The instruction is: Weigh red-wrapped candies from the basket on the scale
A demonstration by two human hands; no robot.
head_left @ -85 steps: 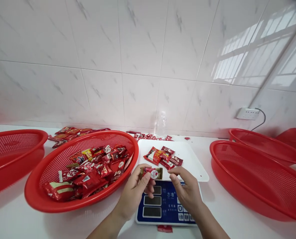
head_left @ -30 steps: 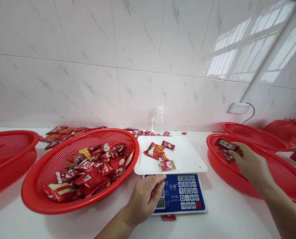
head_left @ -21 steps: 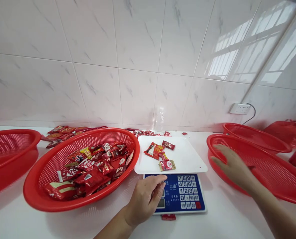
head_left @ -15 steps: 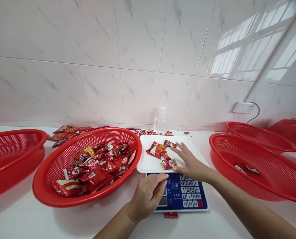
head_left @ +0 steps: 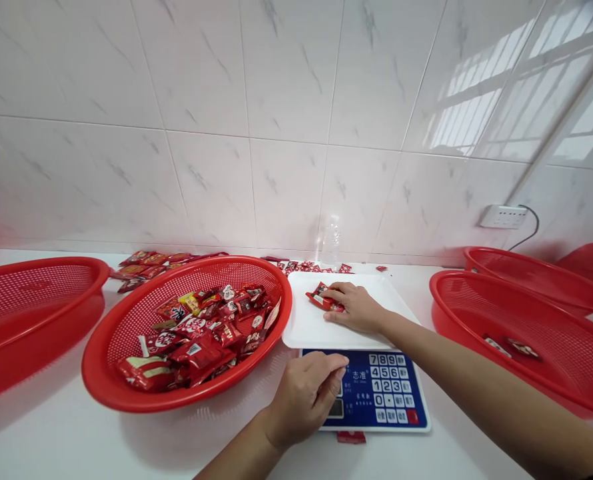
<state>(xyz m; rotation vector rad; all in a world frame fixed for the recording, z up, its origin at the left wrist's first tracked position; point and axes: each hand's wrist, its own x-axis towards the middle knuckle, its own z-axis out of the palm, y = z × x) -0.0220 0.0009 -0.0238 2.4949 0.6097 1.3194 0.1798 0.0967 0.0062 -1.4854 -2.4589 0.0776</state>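
Observation:
My right hand [head_left: 352, 307] lies on the white tray [head_left: 311, 327] of the blue scale [head_left: 376, 390], fingers curled over the red candy packets [head_left: 319, 297] there. Only one packet's edge shows past the fingers. My left hand [head_left: 306, 393] rests at the scale's front left corner, fingers bent loosely, with nothing visible in it. Left of the scale stands a red mesh basket [head_left: 121, 373] holding several red wrapped candies [head_left: 201, 330].
A red basket [head_left: 476, 300] on the right holds two packets [head_left: 511, 347]; another red basket [head_left: 526, 267] sits behind it. A third basket [head_left: 36, 267] is at far left. Loose packets [head_left: 146, 261] lie by the tiled wall. A wall socket [head_left: 504, 217] is at right.
My right hand carried packets to the right basket, dropped them there, then swung back left onto the scale tray and closed over the remaining packets. My left hand stayed by the scale.

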